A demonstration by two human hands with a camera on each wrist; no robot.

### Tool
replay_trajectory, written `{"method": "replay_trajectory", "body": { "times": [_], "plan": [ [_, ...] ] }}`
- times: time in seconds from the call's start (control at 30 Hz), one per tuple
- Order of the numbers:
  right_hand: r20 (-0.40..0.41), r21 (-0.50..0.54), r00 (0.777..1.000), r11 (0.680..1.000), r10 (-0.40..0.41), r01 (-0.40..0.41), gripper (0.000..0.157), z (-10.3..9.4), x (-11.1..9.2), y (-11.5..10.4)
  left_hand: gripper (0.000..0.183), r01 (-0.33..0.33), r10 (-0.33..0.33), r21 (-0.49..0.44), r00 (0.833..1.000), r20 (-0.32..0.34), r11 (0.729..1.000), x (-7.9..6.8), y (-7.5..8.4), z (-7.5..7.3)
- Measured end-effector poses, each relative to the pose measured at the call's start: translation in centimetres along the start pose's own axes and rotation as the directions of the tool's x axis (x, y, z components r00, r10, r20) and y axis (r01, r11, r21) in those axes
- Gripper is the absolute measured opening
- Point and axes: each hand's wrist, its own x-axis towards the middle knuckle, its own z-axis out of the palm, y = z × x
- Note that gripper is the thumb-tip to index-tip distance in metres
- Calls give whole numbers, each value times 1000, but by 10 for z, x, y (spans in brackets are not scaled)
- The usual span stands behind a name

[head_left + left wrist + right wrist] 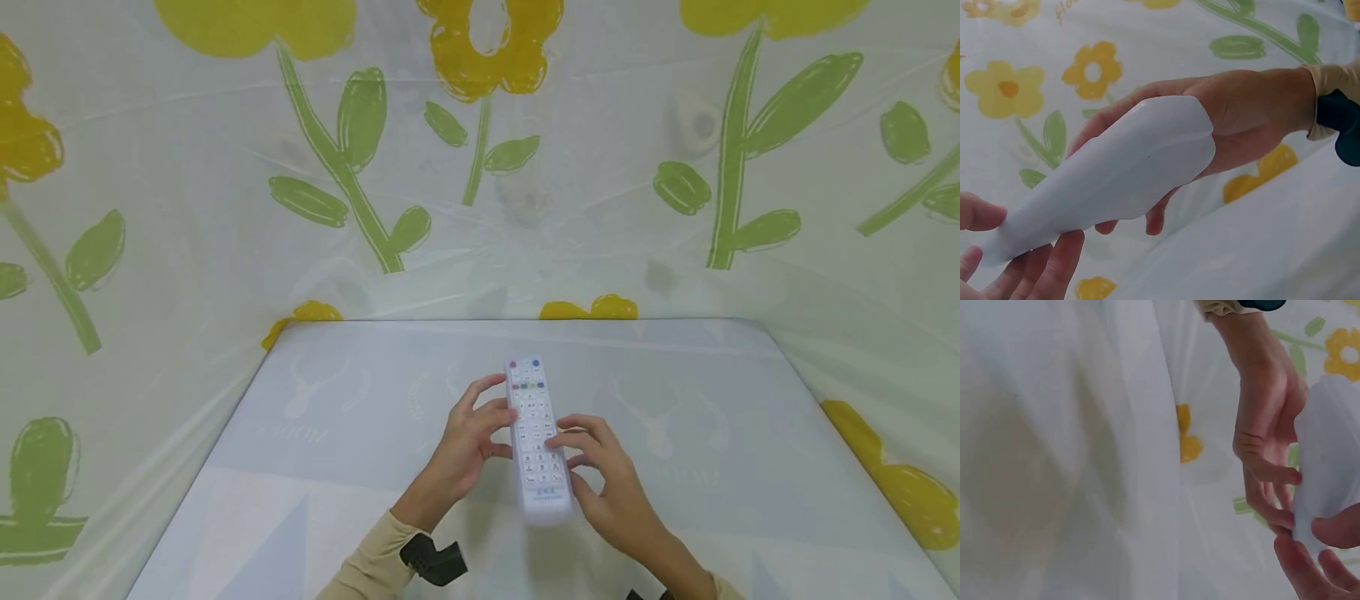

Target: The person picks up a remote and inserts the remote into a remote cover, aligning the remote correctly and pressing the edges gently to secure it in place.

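A white remote control [536,467] with rows of buttons is held up before me in both hands, its button face showing in the head view. My left hand [465,437] grips its left side, with a fingertip on the face and the thumb at the edge. From the right, my right hand [611,487] holds the lower part, one fingertip over the buttons and the thumb by the lower edge. The smooth pale back of the remote control [1135,165] fills the middle of the left wrist view. Fingers from both sides meet the casing [1329,456] in the right wrist view.
Below the hands lies a pale table [375,517] with faint deer-head prints. A white curtain [600,225] with yellow flowers and green leaves hangs around its back and sides. A black device [433,560] is strapped over the left sleeve.
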Motion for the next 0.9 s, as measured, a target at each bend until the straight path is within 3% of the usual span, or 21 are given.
{"method": "replay_trajectory", "body": {
  "times": [0.1, 0.2, 0.33, 0.5, 0.7, 0.8, 0.9],
  "plan": [
    [53, 176, 989, 973, 141, -148, 45, -1, -1, 3, 54, 3, -3, 7, 1000, -15, 1000, 1, -1, 0],
    [86, 320, 961, 906, 263, -276, 33, -4, 1, 3, 53, 1, -1, 9, 1000, -25, 1000, 1, -1, 0],
    [114, 381, 922, 841, 370, -384, 30, -6, 10, 5, 51, -2, 2, 5, 1000, -22, 1000, 2, -2, 0],
    [159, 440, 900, 787, 406, -433, 40, -8, 20, 11, 50, -8, 8, -8, 1000, -9, 1000, 4, -3, 0],
    [179, 481, 873, 734, 454, -480, 42, -7, 30, 16, 48, -29, 30, 15, 999, -42, 999, 9, -4, -1],
    [164, 482, 863, 724, 478, -493, 42, -5, 34, 17, 47, -41, 42, 26, 998, -49, 999, 12, -4, -1],
    [128, 469, 862, 735, 491, -489, 43, -5, 37, 19, 45, -53, 55, 47, 998, -35, 998, 15, -3, -2]
  ]
}}
